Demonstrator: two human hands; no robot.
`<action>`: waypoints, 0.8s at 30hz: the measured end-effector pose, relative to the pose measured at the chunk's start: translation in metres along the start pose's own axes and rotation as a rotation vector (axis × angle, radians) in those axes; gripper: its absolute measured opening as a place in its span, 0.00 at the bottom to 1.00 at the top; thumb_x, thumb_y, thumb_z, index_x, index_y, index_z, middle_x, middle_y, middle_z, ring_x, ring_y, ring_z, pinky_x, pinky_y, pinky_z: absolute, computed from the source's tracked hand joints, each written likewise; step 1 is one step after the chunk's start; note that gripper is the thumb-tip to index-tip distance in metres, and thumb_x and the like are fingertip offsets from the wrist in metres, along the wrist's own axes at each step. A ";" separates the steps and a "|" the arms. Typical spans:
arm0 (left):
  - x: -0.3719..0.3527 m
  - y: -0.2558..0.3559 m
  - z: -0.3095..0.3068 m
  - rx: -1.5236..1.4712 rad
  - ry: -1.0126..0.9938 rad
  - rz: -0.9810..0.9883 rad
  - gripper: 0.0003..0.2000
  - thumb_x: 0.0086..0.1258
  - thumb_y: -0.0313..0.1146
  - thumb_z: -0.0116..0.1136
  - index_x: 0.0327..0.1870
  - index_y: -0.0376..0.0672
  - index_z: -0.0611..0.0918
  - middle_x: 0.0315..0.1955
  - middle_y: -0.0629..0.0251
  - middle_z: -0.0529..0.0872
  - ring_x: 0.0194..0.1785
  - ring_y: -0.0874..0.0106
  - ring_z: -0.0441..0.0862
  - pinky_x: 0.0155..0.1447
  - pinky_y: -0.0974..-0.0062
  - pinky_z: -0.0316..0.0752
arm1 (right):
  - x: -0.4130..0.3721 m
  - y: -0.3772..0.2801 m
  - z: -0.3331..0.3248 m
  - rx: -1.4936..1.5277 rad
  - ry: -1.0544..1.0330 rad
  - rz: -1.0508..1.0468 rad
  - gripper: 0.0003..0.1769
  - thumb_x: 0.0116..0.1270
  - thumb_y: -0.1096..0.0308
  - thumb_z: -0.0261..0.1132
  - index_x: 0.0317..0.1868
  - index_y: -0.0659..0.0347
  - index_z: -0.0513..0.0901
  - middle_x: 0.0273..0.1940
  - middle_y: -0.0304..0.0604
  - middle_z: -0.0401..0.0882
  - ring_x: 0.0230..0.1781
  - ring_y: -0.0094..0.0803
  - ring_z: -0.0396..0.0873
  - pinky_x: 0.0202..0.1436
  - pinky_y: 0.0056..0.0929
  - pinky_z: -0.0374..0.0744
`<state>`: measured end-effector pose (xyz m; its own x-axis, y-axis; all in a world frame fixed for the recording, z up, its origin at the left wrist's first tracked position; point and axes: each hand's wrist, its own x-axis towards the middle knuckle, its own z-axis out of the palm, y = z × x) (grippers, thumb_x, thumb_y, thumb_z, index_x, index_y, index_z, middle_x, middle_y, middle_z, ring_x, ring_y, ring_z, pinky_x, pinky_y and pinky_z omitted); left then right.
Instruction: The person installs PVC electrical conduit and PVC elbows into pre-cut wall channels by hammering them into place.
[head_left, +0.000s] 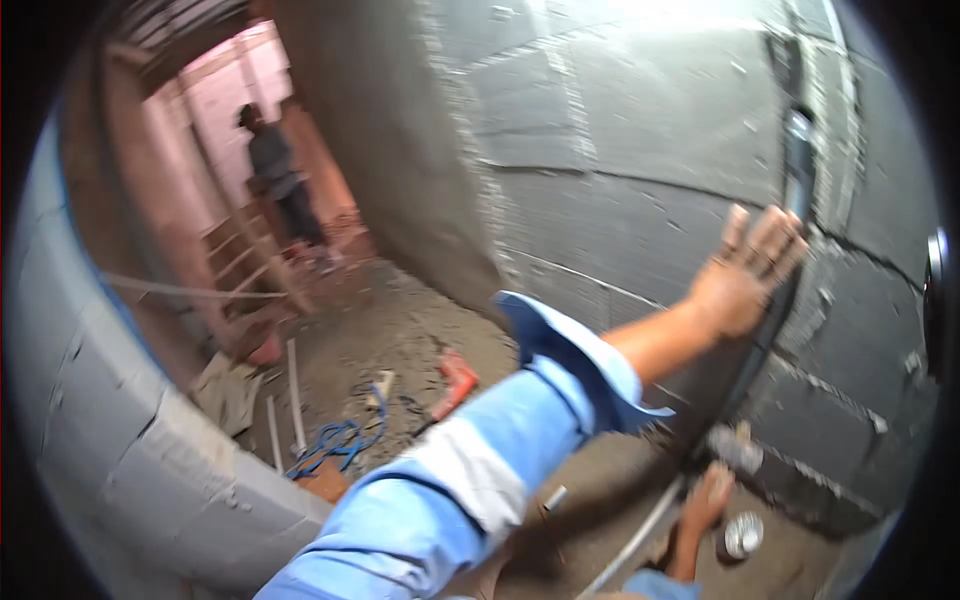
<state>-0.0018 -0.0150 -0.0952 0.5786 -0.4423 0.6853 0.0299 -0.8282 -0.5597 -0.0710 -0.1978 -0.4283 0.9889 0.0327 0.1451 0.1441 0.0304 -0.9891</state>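
Note:
My left hand [745, 275], in a blue sleeve, reaches up to the grey block wall [620, 215]. Its fingers are stretched out and lie against the pipe [798, 165], which sits in a groove cut down the wall. Lower right, my right hand [710, 495] is closed around what looks like the handle of a hammer [735, 448]; blur softens its outline. The hammer's head is near the foot of the groove. A pale pipe [640, 535] runs along the floor to the left of this hand, and a round tin [743, 535] stands to its right.
A low block wall [180, 460] curves along the left. On the rubble-strewn floor lie an orange power tool [455, 385], a coiled blue cable [340, 440] and thin white pipes [295, 395]. Farther back, a person [275, 165] stands near a wooden ladder [245, 260].

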 end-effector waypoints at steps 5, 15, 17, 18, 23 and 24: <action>0.000 0.002 -0.004 0.159 0.063 -0.009 0.43 0.66 0.49 0.52 0.82 0.46 0.53 0.82 0.48 0.41 0.84 0.49 0.29 0.78 0.34 0.19 | -0.064 0.119 -0.035 -0.285 -0.579 0.307 0.35 0.71 0.57 0.70 0.73 0.59 0.69 0.70 0.48 0.72 0.67 0.41 0.73 0.66 0.41 0.71; 0.000 0.006 -0.006 0.197 0.078 -0.025 0.40 0.69 0.48 0.52 0.81 0.48 0.54 0.82 0.46 0.40 0.84 0.48 0.29 0.76 0.30 0.18 | -0.158 0.175 -0.054 -0.073 -0.638 0.555 0.21 0.73 0.61 0.65 0.61 0.64 0.78 0.43 0.46 0.81 0.39 0.38 0.78 0.42 0.38 0.78; -0.001 0.006 -0.005 0.202 0.088 -0.026 0.39 0.69 0.47 0.52 0.81 0.48 0.54 0.82 0.46 0.41 0.84 0.47 0.29 0.76 0.29 0.18 | -0.164 0.184 -0.066 -0.060 -0.653 0.597 0.21 0.73 0.61 0.65 0.61 0.64 0.78 0.43 0.46 0.81 0.38 0.38 0.78 0.41 0.38 0.77; -0.001 0.005 -0.005 0.215 0.101 -0.021 0.39 0.69 0.46 0.52 0.81 0.48 0.55 0.82 0.45 0.41 0.84 0.47 0.30 0.76 0.29 0.18 | -0.168 0.188 -0.070 -0.051 -0.662 0.616 0.21 0.73 0.61 0.65 0.60 0.64 0.78 0.42 0.46 0.81 0.38 0.38 0.78 0.41 0.38 0.77; -0.002 0.005 -0.006 0.199 0.097 -0.025 0.38 0.70 0.45 0.52 0.81 0.49 0.55 0.82 0.46 0.41 0.84 0.47 0.30 0.77 0.29 0.19 | -0.181 0.203 -0.090 -0.008 -0.706 0.715 0.20 0.73 0.62 0.65 0.60 0.63 0.78 0.40 0.45 0.81 0.35 0.37 0.77 0.38 0.38 0.77; -0.002 0.005 -0.007 0.199 0.096 -0.023 0.38 0.70 0.45 0.51 0.81 0.49 0.56 0.82 0.46 0.42 0.84 0.47 0.30 0.77 0.29 0.19 | -0.184 0.206 -0.093 0.003 -0.714 0.736 0.20 0.73 0.62 0.65 0.60 0.63 0.78 0.40 0.45 0.81 0.35 0.36 0.77 0.38 0.38 0.77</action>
<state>-0.0082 -0.0205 -0.0959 0.4956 -0.4626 0.7351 0.2079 -0.7586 -0.6175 -0.2201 -0.2908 -0.6610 0.5795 0.6310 -0.5158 -0.4907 -0.2352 -0.8390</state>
